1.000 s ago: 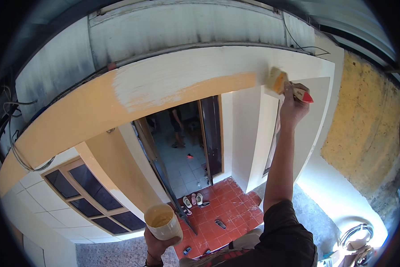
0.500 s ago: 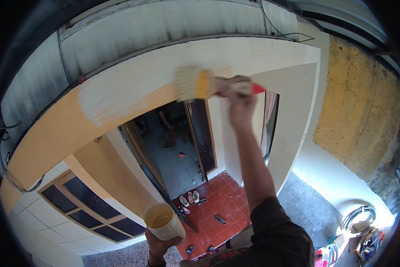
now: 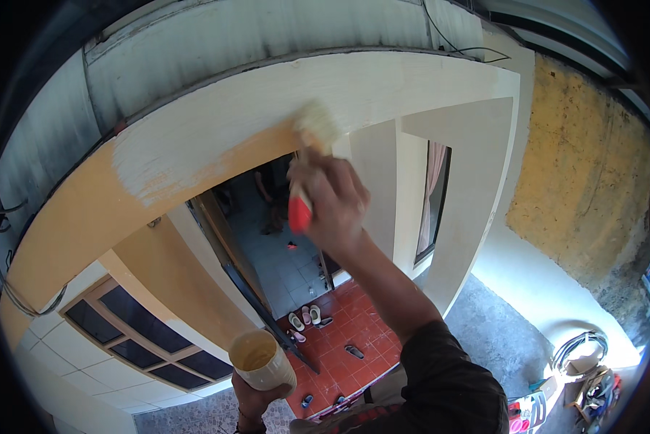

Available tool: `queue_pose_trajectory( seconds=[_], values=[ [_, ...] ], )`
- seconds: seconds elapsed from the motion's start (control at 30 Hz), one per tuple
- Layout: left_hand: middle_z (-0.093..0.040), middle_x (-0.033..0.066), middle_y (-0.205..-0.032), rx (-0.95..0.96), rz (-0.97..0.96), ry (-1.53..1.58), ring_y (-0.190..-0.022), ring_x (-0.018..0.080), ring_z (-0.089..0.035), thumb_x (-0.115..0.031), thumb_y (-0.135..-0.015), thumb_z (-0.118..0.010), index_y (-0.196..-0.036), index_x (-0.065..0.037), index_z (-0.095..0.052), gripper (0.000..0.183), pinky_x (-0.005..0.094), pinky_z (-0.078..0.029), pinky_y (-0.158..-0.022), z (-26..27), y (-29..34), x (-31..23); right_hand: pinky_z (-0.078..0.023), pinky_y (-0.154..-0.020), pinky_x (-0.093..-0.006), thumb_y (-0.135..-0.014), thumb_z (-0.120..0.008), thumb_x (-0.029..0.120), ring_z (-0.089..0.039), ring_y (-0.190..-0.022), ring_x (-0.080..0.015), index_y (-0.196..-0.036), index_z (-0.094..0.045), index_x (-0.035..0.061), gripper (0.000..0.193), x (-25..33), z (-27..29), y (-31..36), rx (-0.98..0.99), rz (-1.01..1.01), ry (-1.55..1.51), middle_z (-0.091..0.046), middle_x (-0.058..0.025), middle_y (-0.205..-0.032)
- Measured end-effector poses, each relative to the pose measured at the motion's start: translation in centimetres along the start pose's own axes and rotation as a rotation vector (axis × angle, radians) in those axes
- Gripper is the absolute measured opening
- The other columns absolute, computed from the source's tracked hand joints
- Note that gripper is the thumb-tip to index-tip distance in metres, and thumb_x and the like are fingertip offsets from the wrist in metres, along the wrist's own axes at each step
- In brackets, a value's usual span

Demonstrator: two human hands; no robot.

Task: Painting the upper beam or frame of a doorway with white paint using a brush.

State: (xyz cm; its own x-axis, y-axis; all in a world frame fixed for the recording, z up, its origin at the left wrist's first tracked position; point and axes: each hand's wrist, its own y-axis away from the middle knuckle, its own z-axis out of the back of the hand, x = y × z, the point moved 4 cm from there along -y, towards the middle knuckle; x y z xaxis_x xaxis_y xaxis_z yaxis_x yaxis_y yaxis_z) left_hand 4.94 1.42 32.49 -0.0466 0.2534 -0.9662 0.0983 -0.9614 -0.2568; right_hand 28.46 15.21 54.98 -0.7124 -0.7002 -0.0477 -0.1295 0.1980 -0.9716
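My right hand (image 3: 336,192) is closed round the handle of a paintbrush (image 3: 316,130), whose red handle end sticks out below the fist. The pale bristles press against the beam (image 3: 216,108) over the doorway and are smeared by motion. Fresh off-white paint covers much of this beam, while its left end and a strip along the lower edge are still orange-tan. Low in the view, my left hand (image 3: 256,396) grips a cream paint tub (image 3: 265,365) by its side. The tub is tilted a little, and some paint shows inside it.
Below is a red tiled porch floor (image 3: 364,318) with several shoes (image 3: 307,317) by the open doorway. A person (image 3: 268,195) stands indoors. A framed window (image 3: 147,329) lies at left, a cable coil (image 3: 581,351) at lower right, and loose wires (image 3: 32,304) hang at the far left.
My right hand has swung the brush left and down, turning it from sideways to bristles-up. The left hand with the tub stays nearly in place. The view has shifted slightly.
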Motion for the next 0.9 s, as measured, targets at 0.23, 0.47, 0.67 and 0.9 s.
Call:
queue_pose_trajectory(
  seconds=[0.23,0.47,0.67,0.9],
  values=[
    [-0.065,0.0108,-0.116,0.020,0.016,0.021,-0.102,0.0228,-0.065,-0.007,-0.047,-0.091,-0.126,-0.002,-0.051,0.089,0.0378,-0.054,-0.089,-0.2,0.5,0.9,-0.052,-0.069,-0.0329,-0.082,-0.066,-0.001,-0.066,-0.078,-0.0235,-0.088,-0.065,0.0052,0.009,-13.7,6.6,-4.0,-0.357,-0.304,0.225,-0.068,-0.0067,-0.088],
    [-0.065,0.0102,-0.116,0.037,0.046,-0.001,-0.103,0.0224,-0.064,-0.008,-0.048,-0.092,-0.126,-0.002,-0.051,0.088,0.0381,-0.054,-0.090,-0.7,-0.3,0.9,-0.054,-0.066,-0.0390,-0.067,-0.066,0.000,-0.063,-0.078,-0.0281,-0.094,-0.064,0.0112,0.029,1.1,-1.9,-0.1,0.052,-0.073,0.029,-0.063,-0.0079,-0.093],
    [-0.065,0.0100,-0.114,0.001,-0.027,-0.008,-0.102,0.0215,-0.065,-0.009,-0.050,-0.091,-0.123,-0.002,-0.054,0.083,0.0376,-0.054,-0.090,-1.4,-0.7,0.8,-0.057,-0.071,-0.0320,-0.084,-0.066,0.003,-0.065,-0.089,-0.0222,-0.102,-0.059,0.0057,0.019,0.2,-0.4,-0.9,0.074,-0.021,-0.746,-0.063,-0.0097,-0.102],
    [-0.065,0.0094,-0.111,0.007,-0.031,0.006,-0.099,0.0214,-0.065,-0.009,-0.049,-0.089,-0.124,-0.001,-0.054,0.083,0.0371,-0.054,-0.088,-0.6,0.2,0.5,-0.058,-0.076,-0.0328,-0.088,-0.065,0.001,-0.067,-0.087,-0.0207,-0.098,-0.059,0.0007,0.012,-20.7,8.9,1.2,-0.472,-0.652,-0.559,-0.067,-0.0113,-0.092]
  ],
)
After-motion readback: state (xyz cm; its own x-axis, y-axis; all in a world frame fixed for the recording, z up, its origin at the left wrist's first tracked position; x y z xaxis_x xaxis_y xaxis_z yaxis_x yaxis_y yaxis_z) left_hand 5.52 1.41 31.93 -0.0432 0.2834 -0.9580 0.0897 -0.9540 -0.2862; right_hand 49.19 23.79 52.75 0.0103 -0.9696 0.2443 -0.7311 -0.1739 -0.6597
